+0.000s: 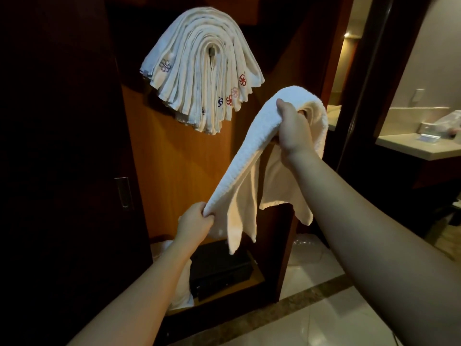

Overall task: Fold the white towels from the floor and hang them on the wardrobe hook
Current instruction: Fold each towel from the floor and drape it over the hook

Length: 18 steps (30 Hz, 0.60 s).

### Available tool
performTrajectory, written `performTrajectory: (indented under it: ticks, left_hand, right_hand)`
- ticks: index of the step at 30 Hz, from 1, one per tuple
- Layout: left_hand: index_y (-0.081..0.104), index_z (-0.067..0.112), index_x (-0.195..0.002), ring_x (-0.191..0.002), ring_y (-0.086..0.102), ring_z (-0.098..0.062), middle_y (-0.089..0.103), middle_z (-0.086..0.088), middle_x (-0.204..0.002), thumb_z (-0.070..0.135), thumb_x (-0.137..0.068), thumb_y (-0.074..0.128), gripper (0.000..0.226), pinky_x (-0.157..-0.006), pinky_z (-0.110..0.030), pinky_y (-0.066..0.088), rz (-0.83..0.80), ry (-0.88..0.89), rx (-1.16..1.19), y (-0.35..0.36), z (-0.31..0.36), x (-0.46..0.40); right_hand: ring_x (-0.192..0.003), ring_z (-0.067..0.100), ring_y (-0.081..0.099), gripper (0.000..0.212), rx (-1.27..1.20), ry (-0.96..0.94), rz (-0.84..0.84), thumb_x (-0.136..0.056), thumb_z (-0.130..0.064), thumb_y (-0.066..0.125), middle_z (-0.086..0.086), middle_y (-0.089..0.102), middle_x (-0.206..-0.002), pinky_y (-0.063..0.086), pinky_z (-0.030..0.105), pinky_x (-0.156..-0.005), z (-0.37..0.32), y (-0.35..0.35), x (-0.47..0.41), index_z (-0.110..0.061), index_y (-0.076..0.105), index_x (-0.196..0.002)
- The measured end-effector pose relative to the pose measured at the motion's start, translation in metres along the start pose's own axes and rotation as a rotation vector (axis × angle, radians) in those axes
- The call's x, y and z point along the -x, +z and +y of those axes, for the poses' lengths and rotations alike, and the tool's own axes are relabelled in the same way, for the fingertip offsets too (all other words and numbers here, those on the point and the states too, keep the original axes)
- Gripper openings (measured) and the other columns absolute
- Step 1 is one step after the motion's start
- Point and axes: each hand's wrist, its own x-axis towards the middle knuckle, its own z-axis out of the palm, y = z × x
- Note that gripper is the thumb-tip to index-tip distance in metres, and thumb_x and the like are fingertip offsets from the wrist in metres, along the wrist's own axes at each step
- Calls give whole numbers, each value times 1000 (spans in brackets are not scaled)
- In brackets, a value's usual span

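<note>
A white towel (252,146) stretches diagonally between my two hands in front of the open wardrobe. My right hand (293,128) grips its upper end, raised at the centre right, with loose cloth hanging below. My left hand (197,222) grips the lower end, bunched in its fist. Up at the left, several folded white towels (202,78) with small red and blue emblems hang fanned over the metal wardrobe hook (212,52). The towel in my hands is to the right of and below that stack, apart from it.
The wardrobe has an orange wood back panel (174,171) and a dark door with a metal handle (123,192) on the left. A black box (219,268) sits on the bottom shelf beside white cloth (183,285). Tiled floor (324,315) and a bathroom counter (419,146) lie to the right.
</note>
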Motion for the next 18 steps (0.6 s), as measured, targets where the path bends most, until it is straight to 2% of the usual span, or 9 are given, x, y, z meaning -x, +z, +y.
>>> performTrajectory:
  ticks: [4,6,8,10,12,14,15,16,18]
  left_hand:
    - [57,25,-91,-89,59,-19,58,5,-88,18,-86,63,10,-87,-49,52,114,33,-148,-17,-8,-3]
    - [55,26,-95,-93,61,-22,60,3,-90,17,-89,61,12,-82,-49,56,105,2,-88,-28,-6,3]
    - [52,38,-96,-92,63,-13,62,4,-92,17,-90,61,24,-72,-37,58,196,-17,-5,-51,-2,9]
    - [52,51,-92,-77,60,6,63,16,-88,22,-82,63,33,-61,-14,48,478,74,145,-91,3,15]
    - [54,54,-101,-85,63,9,65,24,-98,30,-77,70,37,-69,-9,49,672,235,530,-129,-1,19]
    - [58,34,-122,-109,67,-12,70,9,-118,31,-78,78,48,-82,-25,58,446,148,1126,-133,-12,19]
    - [62,22,-123,-113,67,-23,72,-1,-118,29,-77,78,49,-81,-33,60,255,-7,1247,-123,-17,21]
    - [65,16,-118,-111,66,-29,74,-5,-112,24,-75,78,46,-76,-37,61,95,-137,1234,-110,-18,25]
    - [65,14,-118,-109,66,-30,75,-4,-108,15,-73,80,47,-73,-37,61,42,-217,1085,-97,-22,32]
  right_hand:
    - [-108,17,61,21,-120,54,28,-97,-50,51,-2,63,-109,50,41,-103,8,-5,-7,-31,52,-89]
    - [-106,17,61,20,-167,94,59,-99,-49,52,-2,62,-109,53,34,-91,10,-6,-9,-31,50,-93]
    - [-104,17,63,21,-287,131,82,-99,-48,55,-1,62,-110,53,29,-80,11,-9,-13,-28,50,-105]
    - [-106,18,61,37,-418,142,125,-96,-48,59,1,60,-116,52,31,-79,11,-11,-18,-26,43,-122]
    - [-105,21,63,36,-528,137,185,-93,-45,64,5,62,-115,57,31,-71,8,-12,-22,-25,45,-116]
    - [-98,24,67,31,-613,165,204,-90,-42,68,8,67,-108,60,30,-59,6,-7,-25,-24,49,-107]
    - [-95,26,70,32,-654,194,186,-89,-41,69,8,72,-103,60,32,-58,5,-3,-26,-22,51,-107]
    - [-90,27,74,33,-695,225,156,-89,-41,70,8,77,-96,61,34,-59,6,3,-25,-20,53,-108]
    - [-78,27,78,33,-735,269,107,-92,-40,66,8,79,-83,61,38,-60,12,11,-24,-14,57,-109]
